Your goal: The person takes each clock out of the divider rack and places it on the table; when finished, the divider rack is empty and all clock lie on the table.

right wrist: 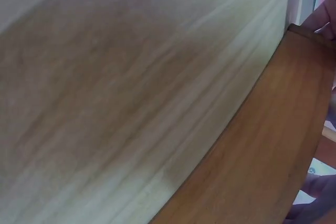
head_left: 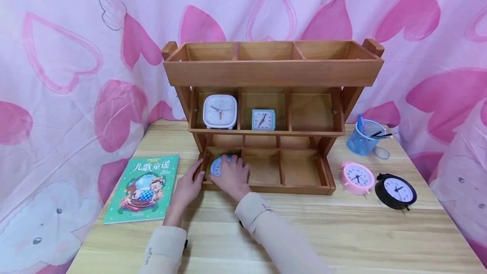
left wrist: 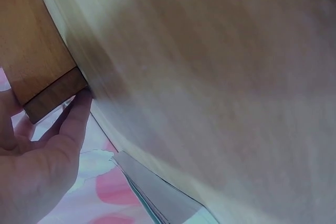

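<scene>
A wooden three-tier shelf (head_left: 266, 73) stands on the table. In its bottom left compartment lies a round blue alarm clock (head_left: 215, 166), partly covered by my right hand (head_left: 233, 176), whose fingers hold it. My left hand (head_left: 186, 189) grips the left end of the bottom tier. The left wrist view shows fingers (left wrist: 79, 114) of that hand curled about the wooden corner (left wrist: 55, 95). In the right wrist view, the front board (right wrist: 252, 145) hides most of the right hand and the clock. On the middle tier sit a white alarm clock (head_left: 220, 111) and a small teal-edged square clock (head_left: 263, 119).
A green children's book (head_left: 142, 189) lies left of the shelf. To the right are a pink alarm clock (head_left: 357, 178), a black alarm clock (head_left: 395, 191), a blue mesh pen cup (head_left: 361, 141) and a roll of tape (head_left: 381, 152). A pink heart-patterned curtain (head_left: 243, 7) hangs behind.
</scene>
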`<state>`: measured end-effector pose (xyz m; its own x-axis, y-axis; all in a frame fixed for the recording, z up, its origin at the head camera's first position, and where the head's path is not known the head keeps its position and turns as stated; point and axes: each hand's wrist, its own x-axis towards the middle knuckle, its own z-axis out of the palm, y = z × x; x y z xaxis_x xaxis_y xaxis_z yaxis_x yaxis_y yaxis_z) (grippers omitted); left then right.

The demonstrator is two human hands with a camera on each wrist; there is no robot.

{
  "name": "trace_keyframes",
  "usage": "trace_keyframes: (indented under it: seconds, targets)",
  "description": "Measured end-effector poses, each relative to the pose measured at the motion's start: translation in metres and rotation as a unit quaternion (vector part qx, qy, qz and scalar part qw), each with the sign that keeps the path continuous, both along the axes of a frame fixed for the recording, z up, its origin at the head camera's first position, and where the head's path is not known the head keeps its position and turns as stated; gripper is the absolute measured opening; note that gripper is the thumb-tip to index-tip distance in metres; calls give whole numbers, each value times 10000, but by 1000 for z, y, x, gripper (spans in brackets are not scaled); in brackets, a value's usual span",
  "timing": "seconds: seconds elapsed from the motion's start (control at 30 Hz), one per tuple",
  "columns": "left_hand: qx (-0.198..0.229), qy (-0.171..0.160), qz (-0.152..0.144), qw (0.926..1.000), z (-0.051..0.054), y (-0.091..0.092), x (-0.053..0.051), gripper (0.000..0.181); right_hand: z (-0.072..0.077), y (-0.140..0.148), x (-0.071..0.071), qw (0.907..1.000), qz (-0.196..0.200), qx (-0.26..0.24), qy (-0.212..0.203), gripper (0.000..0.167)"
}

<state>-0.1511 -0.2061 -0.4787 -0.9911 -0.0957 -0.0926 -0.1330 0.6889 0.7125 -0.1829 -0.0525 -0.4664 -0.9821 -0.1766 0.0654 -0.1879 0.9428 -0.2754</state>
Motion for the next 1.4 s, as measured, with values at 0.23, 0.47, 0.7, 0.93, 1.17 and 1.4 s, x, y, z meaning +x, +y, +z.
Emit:
trace_keyframes:
  seconds: [0.23,0.47,0.7,0.93,1.17,1.4]
  targets:
    - [-31,154,-23,9999,2,2,-2,50,1,3,-5,9998,-13,-147,156,66]
    - [-41,119,1,9999,0,1,1,51,13,13,-3,9955,109,-856,394,57]
    - [0,5,-19,10000,0,4,-1,51,41,57,7,9801,227,-1909,503,57]
    - [-83,-264,13,9996,3,2,1,52,44,137,29,9734,-152,-1900,1273,52]
    - [-93,-408,-2,9991,6,3,2,52,34,234,75,9687,-813,-1662,1655,51]
    - [-97,-448,-37,9989,8,2,1,53,26,295,124,9687,-1732,-1332,1179,58]
